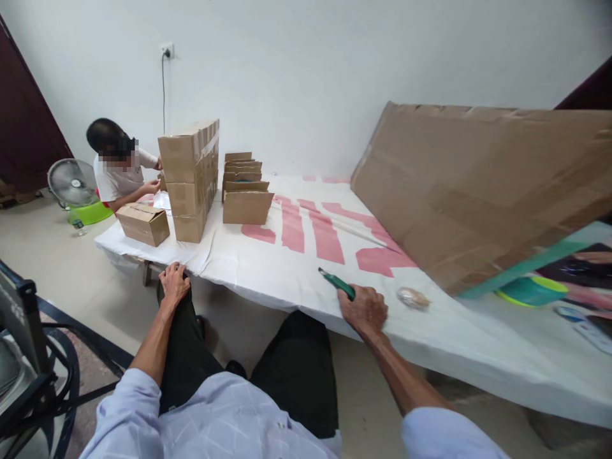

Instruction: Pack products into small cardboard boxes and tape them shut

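Note:
I sit at a low table covered in white cloth with pink markings (306, 255). My right hand (364, 310) rests on the table's near edge, closed round a green-handled cutter (337, 284) whose tip points up and to the left. My left hand (174, 284) lies on my left knee, fingers curled over it, holding nothing. A small roll of clear tape (414, 297) lies on the cloth just right of my right hand.
A large flat cardboard sheet (482, 191) leans across the table's right side. A stack of taped boxes (191, 178), a row of open boxes (245, 191) and one single box (143, 223) stand at the far left, where another person (122, 169) works. A fan (71, 183) stands behind.

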The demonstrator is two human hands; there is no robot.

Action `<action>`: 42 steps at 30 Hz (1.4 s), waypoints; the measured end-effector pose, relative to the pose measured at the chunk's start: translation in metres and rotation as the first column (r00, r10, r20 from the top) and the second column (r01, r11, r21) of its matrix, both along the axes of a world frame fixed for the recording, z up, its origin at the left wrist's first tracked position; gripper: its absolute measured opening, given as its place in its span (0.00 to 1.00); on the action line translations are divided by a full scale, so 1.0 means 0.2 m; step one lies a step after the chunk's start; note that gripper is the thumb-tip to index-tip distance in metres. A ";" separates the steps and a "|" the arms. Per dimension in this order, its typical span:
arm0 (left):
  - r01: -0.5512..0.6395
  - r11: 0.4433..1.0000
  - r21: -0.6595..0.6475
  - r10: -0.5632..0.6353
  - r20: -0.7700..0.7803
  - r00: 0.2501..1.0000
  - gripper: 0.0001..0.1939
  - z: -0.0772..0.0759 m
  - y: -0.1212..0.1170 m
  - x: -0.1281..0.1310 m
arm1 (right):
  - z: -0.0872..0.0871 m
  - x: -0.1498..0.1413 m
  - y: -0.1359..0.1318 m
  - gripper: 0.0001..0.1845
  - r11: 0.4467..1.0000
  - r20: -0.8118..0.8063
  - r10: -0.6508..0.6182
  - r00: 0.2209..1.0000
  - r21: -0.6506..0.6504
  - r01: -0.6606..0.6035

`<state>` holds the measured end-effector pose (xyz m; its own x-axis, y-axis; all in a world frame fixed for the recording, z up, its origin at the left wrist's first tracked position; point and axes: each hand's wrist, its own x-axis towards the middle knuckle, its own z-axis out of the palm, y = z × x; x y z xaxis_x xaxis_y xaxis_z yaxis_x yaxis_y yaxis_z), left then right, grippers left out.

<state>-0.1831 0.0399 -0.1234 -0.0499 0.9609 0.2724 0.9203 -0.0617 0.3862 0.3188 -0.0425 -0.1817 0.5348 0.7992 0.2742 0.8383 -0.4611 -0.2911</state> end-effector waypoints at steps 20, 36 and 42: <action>-0.142 0.990 0.015 0.141 0.056 0.988 0.28 0.04 0.18 -0.33 | -0.05 0.04 -0.02 0.31 0.999 0.040 0.009 0.999 -0.039 -0.007; -0.070 0.994 -0.085 0.074 0.048 0.996 0.25 0.08 0.36 -0.28 | -0.03 0.02 -0.04 0.33 0.998 0.039 -0.010 0.999 -0.054 0.012; -0.131 0.991 -0.010 0.132 0.058 0.990 0.39 0.28 0.46 -0.32 | -0.05 0.03 -0.03 0.33 0.999 0.037 -0.019 0.999 -0.035 0.020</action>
<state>-0.2462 0.1322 -0.0681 -0.1914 0.9465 0.2598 0.8963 0.0607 0.4393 0.3245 -0.0494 -0.1909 0.5406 0.7983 0.2653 0.8388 -0.4871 -0.2434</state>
